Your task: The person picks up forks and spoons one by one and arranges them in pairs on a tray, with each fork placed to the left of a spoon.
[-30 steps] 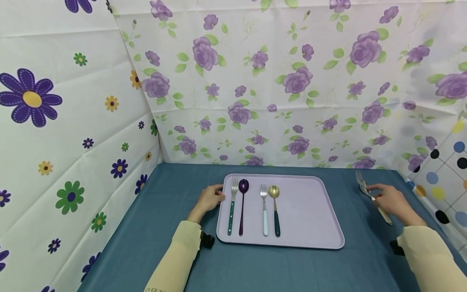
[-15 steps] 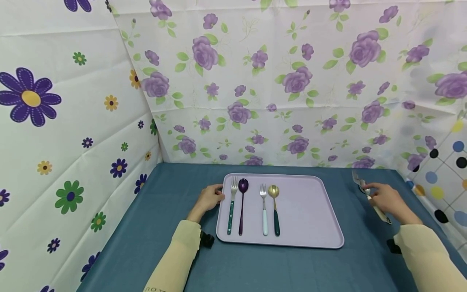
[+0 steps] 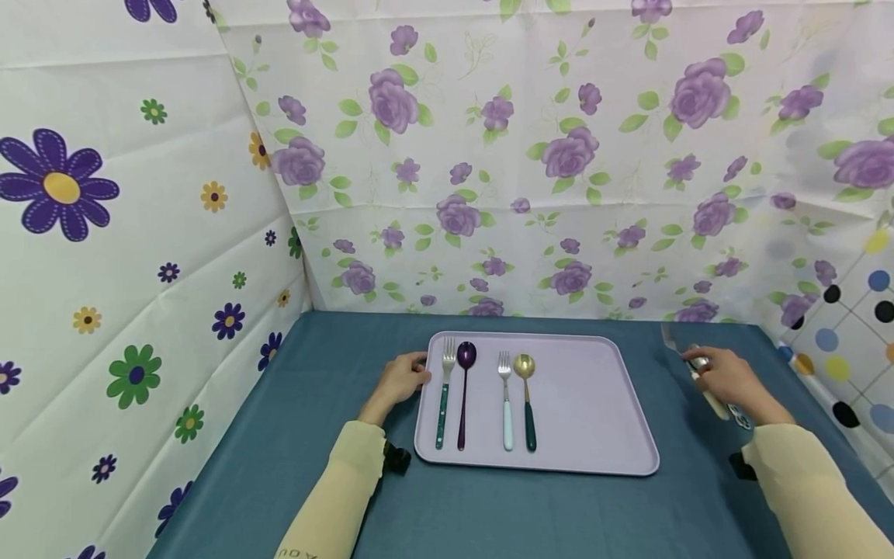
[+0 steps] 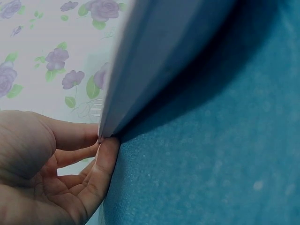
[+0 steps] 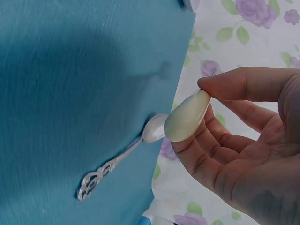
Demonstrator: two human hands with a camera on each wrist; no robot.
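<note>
My left hand (image 3: 401,379) pinches the left rim of a pale lilac tray (image 3: 587,411) between thumb and fingers; the left wrist view shows the tray's edge (image 4: 124,89) close up. In my right hand (image 3: 726,378), to the right of the tray, is a fork with a cream handle (image 5: 185,119), pinched between thumb and fingers above the table. Its silver tines (image 3: 668,338) point away to the back. Beneath that hand a silver spoon (image 5: 152,129) with an ornate openwork handle lies on the cloth.
On the tray's left half lie a green-handled fork (image 3: 442,411), a purple spoon (image 3: 462,404), a fork with a pale blue handle (image 3: 507,423) and a gold spoon with a dark green handle (image 3: 529,427). Flowered sheets (image 3: 531,178) wall in the blue-clothed table (image 3: 545,512).
My right hand has moved left toward the tray with the cream-handled fork, and more of the silver spoon's handle shows behind it. The left hand and tray stay put.
</note>
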